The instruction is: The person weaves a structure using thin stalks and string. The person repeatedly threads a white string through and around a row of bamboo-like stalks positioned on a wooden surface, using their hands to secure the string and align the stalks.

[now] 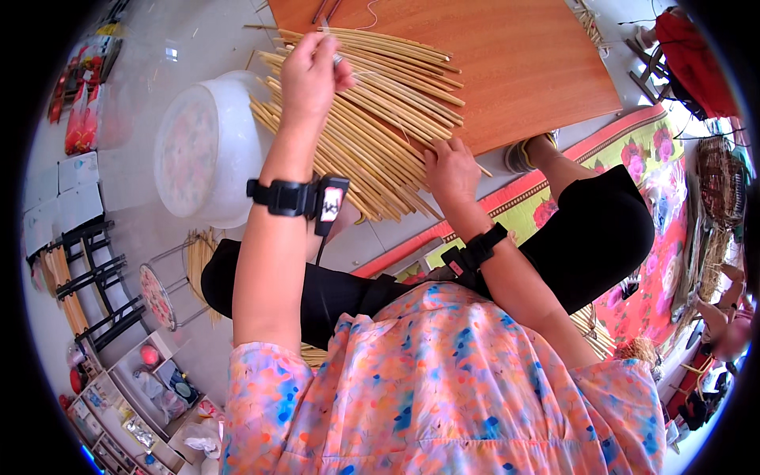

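Observation:
A fan-like row of pale yellow stalks (378, 131) lies over the left part of an orange-brown wooden board (522, 71), with thin white thread showing across it. Above the far left of the row, my left hand (310, 77) is closed, a ring on one finger. A small pale tip shows just beyond its fingers, but what it pinches is too small to name. My right hand (454, 176) is closed on stalks at the row's near right edge, where one stalk end sticks out past it. Both wrists wear black straps with small devices.
A translucent white round tub (202, 150) stands left of the stalks. A round-seated stool (158, 297) is at the lower left, with more stalks beside it. Flowered red-and-green cloth (645, 229) covers the right side. Dark sticks (326, 11) lie at the board's far edge.

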Demonstrator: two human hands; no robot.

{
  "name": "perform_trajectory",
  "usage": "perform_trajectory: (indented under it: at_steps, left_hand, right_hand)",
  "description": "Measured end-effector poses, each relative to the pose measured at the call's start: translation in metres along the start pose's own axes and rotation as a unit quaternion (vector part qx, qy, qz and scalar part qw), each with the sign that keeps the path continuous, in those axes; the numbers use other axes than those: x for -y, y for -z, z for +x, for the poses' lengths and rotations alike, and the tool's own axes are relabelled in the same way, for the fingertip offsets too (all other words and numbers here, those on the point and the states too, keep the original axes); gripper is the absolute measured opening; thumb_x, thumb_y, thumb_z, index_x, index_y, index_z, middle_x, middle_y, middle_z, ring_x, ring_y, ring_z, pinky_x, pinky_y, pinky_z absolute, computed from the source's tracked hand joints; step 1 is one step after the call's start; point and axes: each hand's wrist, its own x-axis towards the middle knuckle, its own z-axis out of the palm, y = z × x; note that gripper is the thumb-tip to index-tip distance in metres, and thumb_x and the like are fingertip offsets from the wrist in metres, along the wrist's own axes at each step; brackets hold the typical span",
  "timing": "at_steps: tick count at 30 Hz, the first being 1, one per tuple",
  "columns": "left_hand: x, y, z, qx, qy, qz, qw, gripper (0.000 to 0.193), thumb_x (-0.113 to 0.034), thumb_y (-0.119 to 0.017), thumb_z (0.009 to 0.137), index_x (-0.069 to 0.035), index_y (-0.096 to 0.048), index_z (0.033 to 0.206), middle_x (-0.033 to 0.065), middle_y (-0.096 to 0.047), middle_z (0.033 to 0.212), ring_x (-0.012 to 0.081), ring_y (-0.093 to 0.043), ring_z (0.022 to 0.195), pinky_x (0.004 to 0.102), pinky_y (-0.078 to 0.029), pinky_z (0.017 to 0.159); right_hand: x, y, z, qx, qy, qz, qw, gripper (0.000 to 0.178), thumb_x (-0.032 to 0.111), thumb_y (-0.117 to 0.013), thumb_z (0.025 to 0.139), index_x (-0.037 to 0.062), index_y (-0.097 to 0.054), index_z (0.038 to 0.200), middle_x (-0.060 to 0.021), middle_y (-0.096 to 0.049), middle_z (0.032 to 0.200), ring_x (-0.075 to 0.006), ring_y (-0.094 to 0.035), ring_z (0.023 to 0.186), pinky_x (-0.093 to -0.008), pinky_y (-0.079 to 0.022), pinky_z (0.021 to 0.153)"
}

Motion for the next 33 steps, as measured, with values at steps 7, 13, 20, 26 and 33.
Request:
perform_trajectory:
  at_steps: [7,13,20,26,33]
  left_hand:
    - [0.037,0.043,-0.043,-0.092,0.064,0.08,0.991,0.019,-0.02,-0.054,0.098,-0.003,-0.059,0.094,0.0025,-0.055,0.06,0.0085,-0.052,0.046,0.0234,-0.043,0.042]
    - [0.068,0.019,-0.068,0.027,0.128,0.121,0.984,0.013,-0.016,-0.057,0.096,-0.007,-0.064,0.1,0.0029,-0.057,0.06,0.0087,-0.056,0.05,0.0239,-0.047,0.046]
    - [0.099,-0.011,-0.079,0.137,-0.039,0.324,0.935,0.016,-0.018,-0.062,0.089,-0.01,-0.07,0.099,0.0151,-0.068,0.08,0.0313,-0.067,0.073,0.0391,-0.053,0.066]
    - [0.118,-0.015,-0.085,0.131,-0.051,0.334,0.932,0.018,-0.016,-0.06,0.089,-0.008,-0.071,0.101,0.018,-0.067,0.087,0.0345,-0.066,0.079,0.0375,-0.052,0.069]
    - [0.113,-0.02,-0.089,0.13,-0.04,0.347,0.928,0.019,-0.016,-0.06,0.088,-0.011,-0.071,0.103,0.0178,-0.067,0.086,0.0351,-0.065,0.078,0.0383,-0.052,0.068]
  right_hand:
    - [-0.006,-0.014,0.014,0.026,0.044,-0.103,0.993,0.012,0.022,-0.067,0.08,0.0124,-0.063,0.086,-0.0056,-0.059,0.09,-0.027,-0.06,0.091,-0.0408,-0.051,0.071]
    - [-0.017,-0.02,0.016,-0.038,0.13,-0.147,0.98,0.006,0.014,-0.055,0.081,0.011,-0.06,0.085,-0.0047,-0.057,0.087,-0.0253,-0.057,0.087,-0.0391,-0.048,0.065]
    - [-0.022,-0.021,0.024,-0.009,0.085,-0.113,0.99,0.018,0.025,-0.062,0.087,0.0125,-0.056,0.099,-0.0098,-0.067,0.086,-0.0318,-0.064,0.084,-0.0444,-0.049,0.069]
    - [0.005,0.003,0.029,0.07,-0.032,-0.026,0.997,0.021,0.03,-0.062,0.088,0.0102,-0.065,0.094,-0.0166,-0.068,0.08,-0.0378,-0.066,0.073,-0.0459,-0.052,0.069]
    - [-0.005,-0.008,0.036,0.1,-0.096,0.06,0.988,0.023,0.033,-0.062,0.087,0.0162,-0.072,0.101,-0.0156,-0.069,0.086,-0.0355,-0.066,0.083,-0.044,-0.053,0.073]
